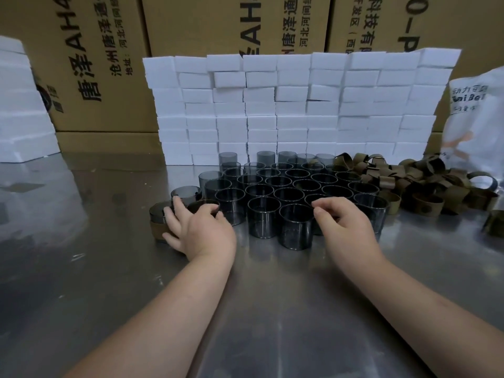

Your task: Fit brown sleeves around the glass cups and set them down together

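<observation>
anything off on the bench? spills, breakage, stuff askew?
No spills or breakage visible. The bare glass cups stand upright, tightly packed. The brown sleeves lie in a loose, jumbled pile at right, one stray apart near the edge. The white foam-block wall has slightly uneven rows.

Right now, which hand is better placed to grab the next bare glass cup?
The right hand, probably. It hovers with loosely curled fingers right over the front bare glass cups, with the brown sleeve pile on its side. The left hand is occupied at the sleeved cups.
</observation>
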The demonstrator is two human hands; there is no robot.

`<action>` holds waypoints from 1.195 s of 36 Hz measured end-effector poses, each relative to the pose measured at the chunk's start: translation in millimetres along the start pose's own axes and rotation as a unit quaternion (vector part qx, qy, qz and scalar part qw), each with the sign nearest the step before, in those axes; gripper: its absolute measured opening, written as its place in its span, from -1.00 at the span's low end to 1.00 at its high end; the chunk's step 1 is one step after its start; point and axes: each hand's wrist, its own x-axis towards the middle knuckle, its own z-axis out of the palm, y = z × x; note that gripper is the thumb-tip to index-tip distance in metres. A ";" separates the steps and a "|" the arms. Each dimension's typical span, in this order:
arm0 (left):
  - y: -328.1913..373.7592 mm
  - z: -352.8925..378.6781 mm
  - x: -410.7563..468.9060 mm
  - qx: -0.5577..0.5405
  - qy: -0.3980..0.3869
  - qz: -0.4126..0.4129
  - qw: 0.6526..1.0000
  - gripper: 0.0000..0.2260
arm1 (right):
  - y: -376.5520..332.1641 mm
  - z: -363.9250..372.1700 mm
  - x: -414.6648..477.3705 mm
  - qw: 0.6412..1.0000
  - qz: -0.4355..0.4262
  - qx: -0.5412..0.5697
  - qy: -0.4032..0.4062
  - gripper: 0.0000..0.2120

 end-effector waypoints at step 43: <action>15.5 11.6 -27.7 0.077 -0.167 0.300 0.936 -0.72 | 99.2 -86.8 70.0 0.929 0.166 -0.321 0.083 -0.52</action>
